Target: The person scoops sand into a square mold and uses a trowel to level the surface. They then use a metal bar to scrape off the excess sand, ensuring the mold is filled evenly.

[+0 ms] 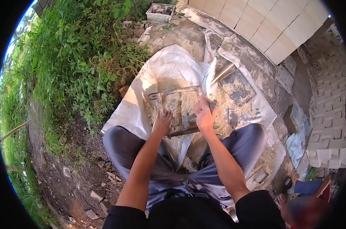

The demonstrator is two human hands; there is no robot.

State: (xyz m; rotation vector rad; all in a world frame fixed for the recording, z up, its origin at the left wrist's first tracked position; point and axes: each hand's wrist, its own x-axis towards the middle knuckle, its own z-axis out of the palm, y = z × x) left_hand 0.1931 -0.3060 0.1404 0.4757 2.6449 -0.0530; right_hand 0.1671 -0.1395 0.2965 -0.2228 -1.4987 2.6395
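Observation:
A rectangular metal frame (176, 91) with a loop at its far left corner lies in front of me on a white woven sheet (173, 61), over sandy, pale powder. At the frame's left side rests my left hand (163, 123), fingers spread, holding nothing that I can see. My right hand (205, 113) is closed at the right side of the frame around a hand tool (213, 104). One end of this tool sticks out beyond the fist; a flat grey piece showing to its lower left may be its blade. Inside the frame are grey shapes, partly covered with powder.
Leafy plants (85, 57) crowd the left. A white crate (160, 13) with grey pieces stands at the far side. Stacked pale tiles (272, 26) rise at far right, with stacked patterned blocks (327, 126) beside them. Another person's arm (308, 187) shows at lower right.

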